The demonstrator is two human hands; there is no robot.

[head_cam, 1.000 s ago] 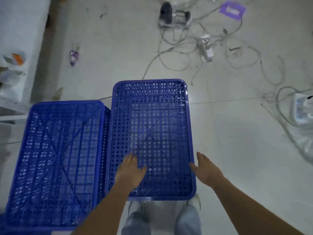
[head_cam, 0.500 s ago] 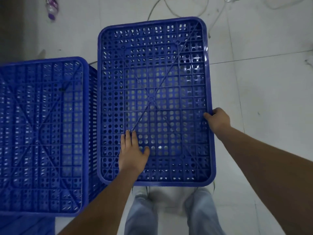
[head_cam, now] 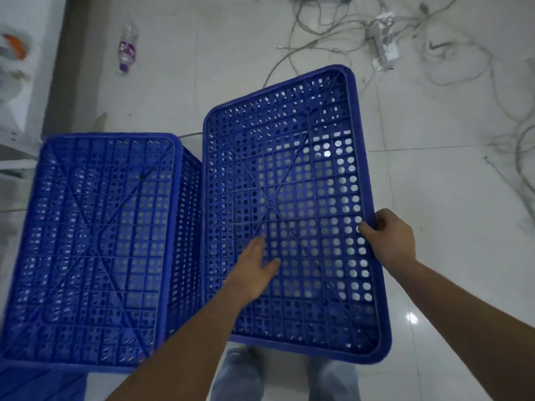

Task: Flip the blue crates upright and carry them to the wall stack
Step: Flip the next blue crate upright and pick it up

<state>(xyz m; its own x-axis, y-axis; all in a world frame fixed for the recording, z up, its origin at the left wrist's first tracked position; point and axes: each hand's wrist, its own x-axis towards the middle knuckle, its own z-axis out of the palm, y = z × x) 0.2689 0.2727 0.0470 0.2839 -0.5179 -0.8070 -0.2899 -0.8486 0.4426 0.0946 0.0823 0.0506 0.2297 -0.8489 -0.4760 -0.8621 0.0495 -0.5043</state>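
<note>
Two blue crates sit bottom-up side by side on the tiled floor in the head view: the left crate lies flat and untouched, while the right crate is askew, its right edge pinched by the curled fingers of the right hand and its perforated base pressed by the left hand, fingers flat and open. I judge the flip is just starting; next, lift that edge and roll it over, minding the cables beyond

Two upturned crates lie side by side, left crate seemingly touching right crate.
</note>
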